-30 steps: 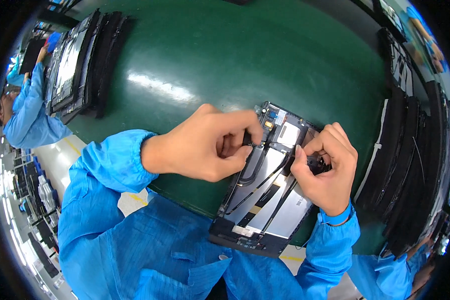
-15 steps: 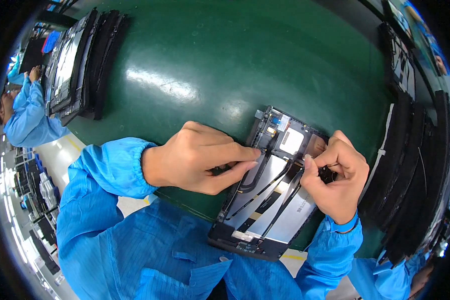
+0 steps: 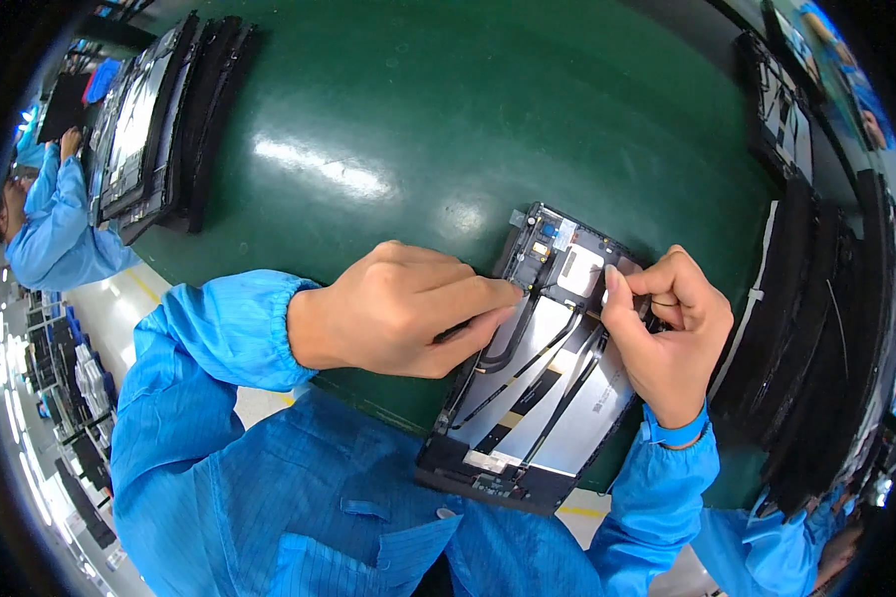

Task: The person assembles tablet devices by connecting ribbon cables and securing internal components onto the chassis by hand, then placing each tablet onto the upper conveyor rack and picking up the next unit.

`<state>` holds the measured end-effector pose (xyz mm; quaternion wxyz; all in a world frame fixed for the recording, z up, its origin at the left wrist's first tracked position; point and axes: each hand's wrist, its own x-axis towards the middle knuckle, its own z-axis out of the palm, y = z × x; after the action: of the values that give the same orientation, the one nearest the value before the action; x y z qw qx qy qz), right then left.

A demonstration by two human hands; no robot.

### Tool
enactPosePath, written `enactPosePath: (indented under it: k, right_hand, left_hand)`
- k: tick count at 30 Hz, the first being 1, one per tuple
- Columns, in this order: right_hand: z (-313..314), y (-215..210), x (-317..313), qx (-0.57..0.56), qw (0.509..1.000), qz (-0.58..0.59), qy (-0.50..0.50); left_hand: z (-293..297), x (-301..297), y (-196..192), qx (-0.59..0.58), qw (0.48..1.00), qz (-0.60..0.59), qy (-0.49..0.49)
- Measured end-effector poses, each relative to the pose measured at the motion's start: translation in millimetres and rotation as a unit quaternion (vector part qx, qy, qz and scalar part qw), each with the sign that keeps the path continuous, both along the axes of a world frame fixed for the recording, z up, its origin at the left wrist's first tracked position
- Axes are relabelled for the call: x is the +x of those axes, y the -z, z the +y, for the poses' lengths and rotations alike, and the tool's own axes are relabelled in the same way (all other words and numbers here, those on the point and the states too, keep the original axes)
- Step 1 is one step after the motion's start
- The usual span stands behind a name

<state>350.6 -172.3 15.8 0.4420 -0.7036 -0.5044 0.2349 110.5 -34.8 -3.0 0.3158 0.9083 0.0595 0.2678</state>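
Note:
An opened tablet (image 3: 602, 398) lies tilted at the front edge of the green table, its inside facing up. Metal plating, a white label-like patch, dark flat cables (image 3: 534, 400) and small parts near its far end are exposed. My left hand (image 3: 408, 310) reaches in from the left, thumb and forefinger closed together over the tablet's upper left part, beside a black cable. At the upper right part, my right hand (image 3: 673, 333) is closed in a pinch, the other fingers curled. Whatever either pinch holds is too small or hidden to make out.
Stacked dark tablet-like panels (image 3: 159, 124) stand at the far left of the green table (image 3: 448, 119). More black panels (image 3: 806, 328) crowd the right side, with an opened unit (image 3: 786, 109) behind them. A co-worker in blue (image 3: 65, 224) sits at the left.
My right thumb and forefinger have moved a little farther up the tablet. The tablet has shifted slightly away from me. My left hand's pinch has stayed near the same part.

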Motion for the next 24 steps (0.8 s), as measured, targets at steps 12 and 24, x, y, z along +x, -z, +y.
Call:
enactPosePath:
  k: [12, 24]
  right_hand:
    - [1, 4, -3, -0.012, 1.0, 0.007, 0.007]
    - [-4, -14, 17, -0.043, 0.976, -0.084, -0.197]
  left_hand:
    - [-6, 3, 5, 0.116, 0.993, -0.021, -0.008]
    - [-13, 4, -4, 0.053, 0.998, 0.011, -0.035]
